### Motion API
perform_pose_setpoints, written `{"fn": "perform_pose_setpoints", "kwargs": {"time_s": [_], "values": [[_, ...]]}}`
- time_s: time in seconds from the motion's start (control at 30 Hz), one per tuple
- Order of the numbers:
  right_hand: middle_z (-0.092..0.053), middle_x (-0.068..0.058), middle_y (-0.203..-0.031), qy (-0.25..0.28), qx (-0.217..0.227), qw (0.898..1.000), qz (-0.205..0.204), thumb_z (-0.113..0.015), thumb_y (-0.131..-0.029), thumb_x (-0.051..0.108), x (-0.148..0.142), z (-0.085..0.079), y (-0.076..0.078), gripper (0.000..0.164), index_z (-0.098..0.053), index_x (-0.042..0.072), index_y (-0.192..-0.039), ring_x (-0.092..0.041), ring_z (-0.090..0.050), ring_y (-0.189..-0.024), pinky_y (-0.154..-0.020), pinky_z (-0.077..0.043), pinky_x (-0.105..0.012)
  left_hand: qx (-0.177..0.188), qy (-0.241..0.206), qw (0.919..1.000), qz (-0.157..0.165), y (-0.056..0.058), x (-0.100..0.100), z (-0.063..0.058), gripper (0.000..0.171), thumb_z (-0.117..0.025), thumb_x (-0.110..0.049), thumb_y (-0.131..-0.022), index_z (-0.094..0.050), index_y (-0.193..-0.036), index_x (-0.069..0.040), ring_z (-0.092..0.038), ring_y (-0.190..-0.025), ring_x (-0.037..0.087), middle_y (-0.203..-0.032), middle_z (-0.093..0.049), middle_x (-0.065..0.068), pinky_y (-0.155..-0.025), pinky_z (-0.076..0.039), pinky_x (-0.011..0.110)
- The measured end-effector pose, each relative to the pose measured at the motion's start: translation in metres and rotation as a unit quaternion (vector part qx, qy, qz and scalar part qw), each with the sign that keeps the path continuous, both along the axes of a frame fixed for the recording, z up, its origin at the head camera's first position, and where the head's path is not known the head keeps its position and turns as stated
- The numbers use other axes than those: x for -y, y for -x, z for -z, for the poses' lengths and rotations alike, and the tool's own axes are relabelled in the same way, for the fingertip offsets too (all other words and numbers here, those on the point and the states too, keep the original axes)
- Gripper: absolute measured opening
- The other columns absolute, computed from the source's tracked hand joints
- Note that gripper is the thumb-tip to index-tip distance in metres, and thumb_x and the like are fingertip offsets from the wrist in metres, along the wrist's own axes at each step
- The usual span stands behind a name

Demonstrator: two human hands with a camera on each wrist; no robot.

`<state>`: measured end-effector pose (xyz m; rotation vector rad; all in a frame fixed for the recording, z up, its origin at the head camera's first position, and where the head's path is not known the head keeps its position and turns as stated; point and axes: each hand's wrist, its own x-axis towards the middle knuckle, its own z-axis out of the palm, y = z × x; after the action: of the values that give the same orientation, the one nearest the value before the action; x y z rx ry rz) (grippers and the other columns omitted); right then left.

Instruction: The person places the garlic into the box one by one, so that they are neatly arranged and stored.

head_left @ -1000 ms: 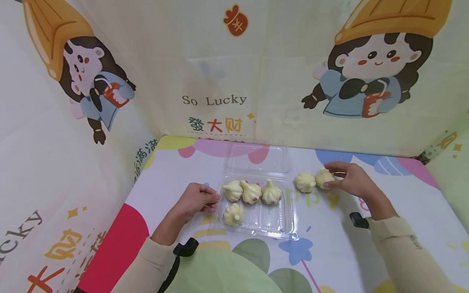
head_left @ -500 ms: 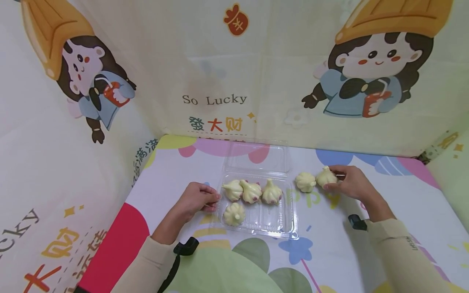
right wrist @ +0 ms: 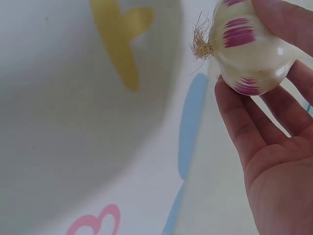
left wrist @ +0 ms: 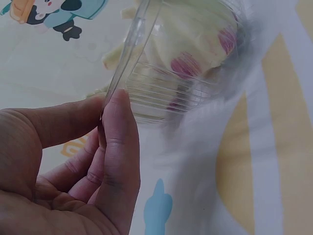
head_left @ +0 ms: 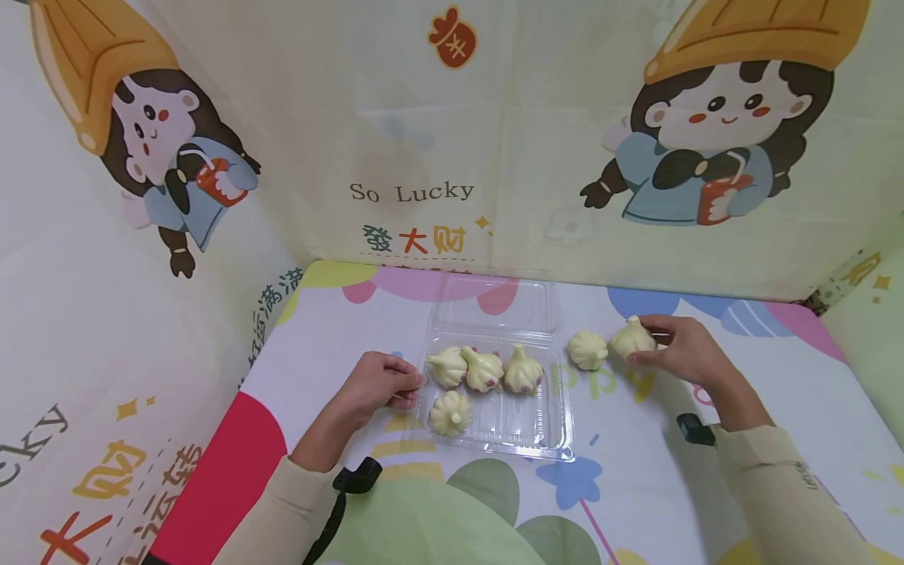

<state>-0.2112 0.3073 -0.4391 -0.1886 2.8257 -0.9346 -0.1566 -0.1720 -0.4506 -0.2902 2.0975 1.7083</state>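
My left hand (head_left: 381,383) pinches the left rim of a clear plastic clamshell box (head_left: 523,443) between thumb and fingers; the left wrist view shows the rim (left wrist: 124,56) in that pinch. Inside the box's base lie several garlic bulbs: three in the back row, such as the right one (head_left: 524,370), and one (head_left: 450,413) at the front left. With my right hand (head_left: 688,353) I hold another garlic bulb (head_left: 632,339) by its sides. In the right wrist view this bulb (right wrist: 252,49) shows purple streaks and dry roots, with thumb above and fingers below.
One more garlic bulb (head_left: 588,350) sits on the table between the box and my right hand. The box's transparent lid (head_left: 494,302) lies folded back toward the printed backdrop (head_left: 530,157). A colourful patterned cloth (head_left: 636,471) covers the table.
My right hand has taken the right-hand garlic bulb and shifted it slightly, so a small gap now parts it from the neighbouring bulb. My left hand stays at the box rim.
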Motion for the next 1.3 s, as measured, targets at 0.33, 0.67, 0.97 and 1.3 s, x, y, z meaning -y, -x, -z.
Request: {"fn": "perform_pose_setpoints", "kwargs": {"time_s": [0.33, 0.67, 0.97, 1.3], "values": [[-0.061, -0.034, -0.139, 0.026, -0.014, 1.000, -0.003, -0.088, -0.086, 0.027, 0.003, -0.011, -0.002, 0.076, -0.055, -0.009, -0.143, -0.053, -0.062, -0.123, -0.096, -0.061, -0.051, 0.000, -0.005, 1.0000, 0.000, -0.001, 0.001, 0.001, 0.016, -0.074, -0.005, -0.094, -0.070, -0.100, 0.009, -0.067, -0.062, 0.011, -0.073, -0.069, 0.007, -0.061, -0.065, 0.026], [-0.063, -0.031, -0.138, 0.033, -0.030, 0.999, -0.018, -0.088, -0.086, 0.028, 0.008, -0.024, -0.005, 0.072, -0.058, -0.006, -0.142, -0.053, -0.063, -0.124, -0.079, -0.048, -0.003, -0.007, -0.006, 0.9999, 0.011, 0.001, 0.001, 0.002, 0.017, -0.074, -0.006, -0.095, -0.070, -0.101, 0.010, -0.068, -0.062, 0.011, -0.073, -0.070, 0.006, -0.062, -0.065, 0.026], [-0.065, -0.029, -0.136, 0.055, -0.056, 0.996, -0.039, -0.089, -0.084, 0.019, 0.014, -0.029, -0.009, 0.066, -0.061, -0.004, -0.139, -0.044, -0.068, -0.120, -0.080, -0.045, 0.003, -0.004, -0.006, 0.9999, 0.009, 0.001, 0.001, 0.002, 0.017, -0.073, -0.006, -0.095, -0.071, -0.102, 0.010, -0.068, -0.064, 0.010, -0.075, -0.071, 0.007, -0.063, -0.065, 0.026], [-0.063, -0.027, -0.140, 0.046, -0.043, 0.997, -0.042, -0.089, -0.084, 0.023, 0.026, -0.041, -0.010, 0.068, -0.061, -0.002, -0.141, -0.051, -0.061, -0.127, -0.083, -0.040, 0.006, -0.006, -0.011, 0.9998, 0.013, 0.001, 0.002, 0.002, 0.017, -0.073, -0.006, -0.096, -0.071, -0.102, 0.010, -0.068, -0.064, 0.010, -0.073, -0.070, 0.006, -0.063, -0.065, 0.025]]}}
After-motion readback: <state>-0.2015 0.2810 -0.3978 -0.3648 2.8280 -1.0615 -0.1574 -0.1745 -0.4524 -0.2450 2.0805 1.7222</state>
